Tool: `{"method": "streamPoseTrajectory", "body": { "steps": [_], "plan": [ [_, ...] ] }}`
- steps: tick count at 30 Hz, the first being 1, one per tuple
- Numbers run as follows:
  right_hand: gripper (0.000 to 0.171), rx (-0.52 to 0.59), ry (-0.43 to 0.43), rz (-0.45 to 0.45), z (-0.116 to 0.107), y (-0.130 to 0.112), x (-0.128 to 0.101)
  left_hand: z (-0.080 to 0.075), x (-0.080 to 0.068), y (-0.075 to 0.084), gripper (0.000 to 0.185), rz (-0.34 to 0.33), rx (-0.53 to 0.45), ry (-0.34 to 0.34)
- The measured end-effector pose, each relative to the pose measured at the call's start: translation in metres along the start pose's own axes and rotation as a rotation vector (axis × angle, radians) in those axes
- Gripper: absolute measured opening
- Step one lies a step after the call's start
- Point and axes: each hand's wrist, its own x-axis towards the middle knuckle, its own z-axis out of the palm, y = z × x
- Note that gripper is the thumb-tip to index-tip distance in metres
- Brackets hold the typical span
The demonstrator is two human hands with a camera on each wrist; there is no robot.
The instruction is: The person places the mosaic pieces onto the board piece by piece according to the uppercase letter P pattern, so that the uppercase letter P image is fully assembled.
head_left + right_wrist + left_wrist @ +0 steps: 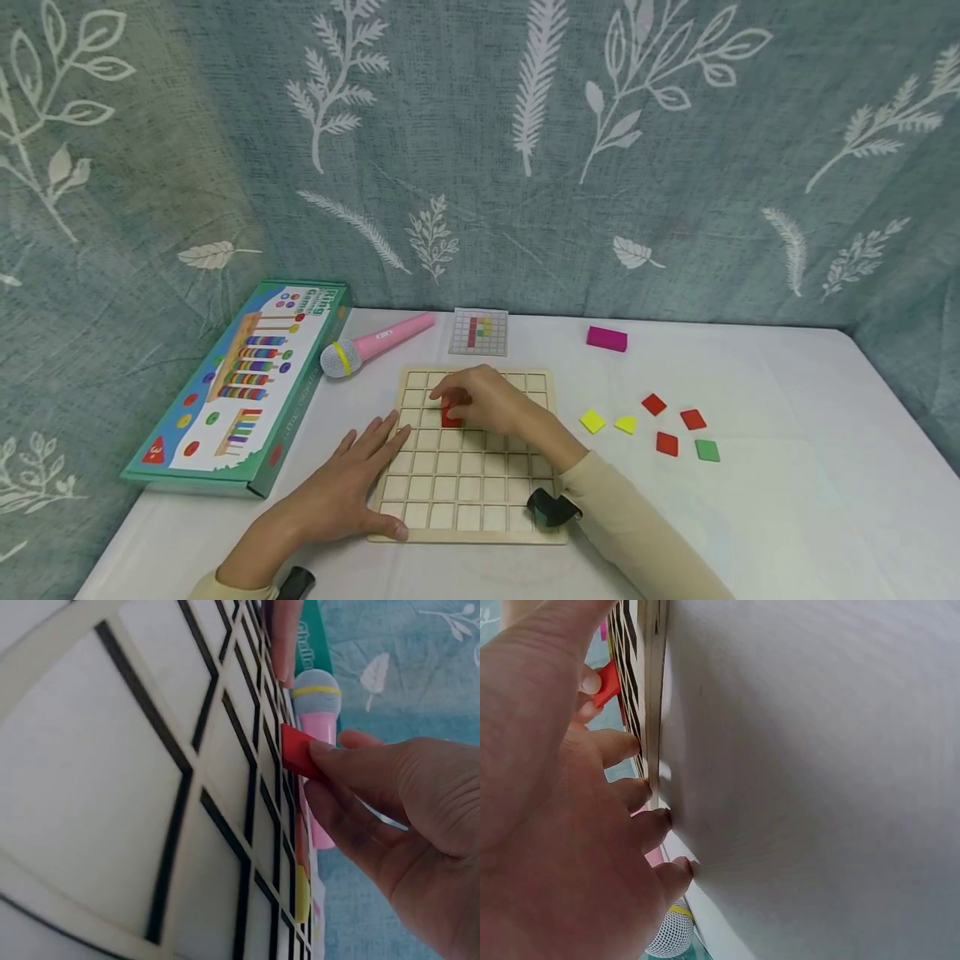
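A wooden grid board lies on the white table. My right hand is over its upper part, thumb and fingers pinching a red square tile. In the right wrist view this red tile stands tilted, its lower edge close to the grid. Beyond it, a yellow tile and more red show on the board; in the head view the right hand hides them. With fingers spread, my left hand rests along the board's left edge, thumb at the near left corner.
Right of the board lie yellow tiles, several red tiles and a green tile. Behind are a pattern card, a pink toy microphone and a magenta block. A game box stands at the left.
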Motion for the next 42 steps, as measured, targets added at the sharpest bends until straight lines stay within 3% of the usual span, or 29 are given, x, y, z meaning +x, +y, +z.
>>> {"method": "streamPoseTrajectory", "body": {
  "steps": [9, 22, 28, 33, 42],
  "plan": [
    [0.024, -0.097, 0.002, 0.017, 0.003, 0.001, 0.001, -0.001, 0.000, 0.001, 0.115, 0.005, -0.001, 0.004],
    [0.022, -0.089, -0.012, 0.029, -0.001, 0.000, -0.003, -0.004, -0.001, 0.003, 0.113, -0.003, -0.025, -0.010],
    [0.021, -0.047, -0.015, 0.021, -0.018, -0.003, -0.014, -0.003, -0.001, 0.003, 0.113, -0.005, -0.021, -0.017],
    [0.024, -0.012, 0.037, 0.061, -0.038, -0.003, -0.031, -0.004, -0.002, 0.004, 0.113, -0.017, -0.023, -0.015],
    [0.025, -0.054, 0.134, 0.140, -0.069, 0.023, -0.068, -0.004, -0.002, 0.008, 0.112, 0.022, -0.022, 0.003]
  ]
}}
